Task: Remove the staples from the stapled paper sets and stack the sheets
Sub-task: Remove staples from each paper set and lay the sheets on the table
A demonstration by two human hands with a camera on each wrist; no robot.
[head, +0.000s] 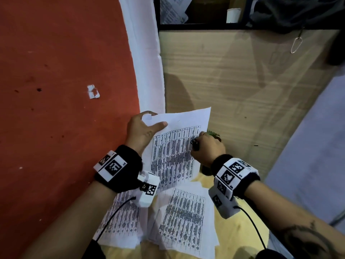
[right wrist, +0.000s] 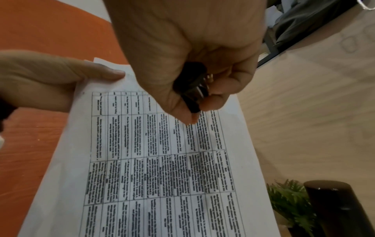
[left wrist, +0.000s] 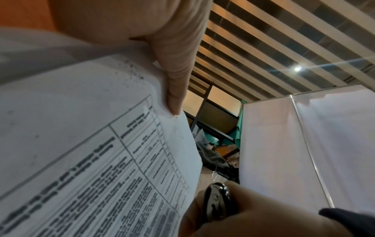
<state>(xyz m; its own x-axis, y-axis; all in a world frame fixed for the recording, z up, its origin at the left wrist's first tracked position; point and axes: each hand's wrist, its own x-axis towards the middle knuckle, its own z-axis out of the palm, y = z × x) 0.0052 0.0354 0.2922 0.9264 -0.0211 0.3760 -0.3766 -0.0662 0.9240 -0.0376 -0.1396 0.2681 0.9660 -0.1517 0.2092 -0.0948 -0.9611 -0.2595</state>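
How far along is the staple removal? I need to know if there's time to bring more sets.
Done, apparently: loose printed sheets lie in a rough pile on the desk. In hand: the left hand pinches the top corner of a raised paper set, while the right hand grips the black staple remover. Whether a staple remains isn't visible. Left: squaring the untidy pile.

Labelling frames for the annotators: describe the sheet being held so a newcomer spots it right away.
Start at the pale wood desk beside the red wall. Above its near end, the left hand pinches the top corner of the held sheet, printed with a dense table; the right hand, gripping a black staple remover, is at its right edge. Unlike the loose sheets lying below, it is lifted and tilted.
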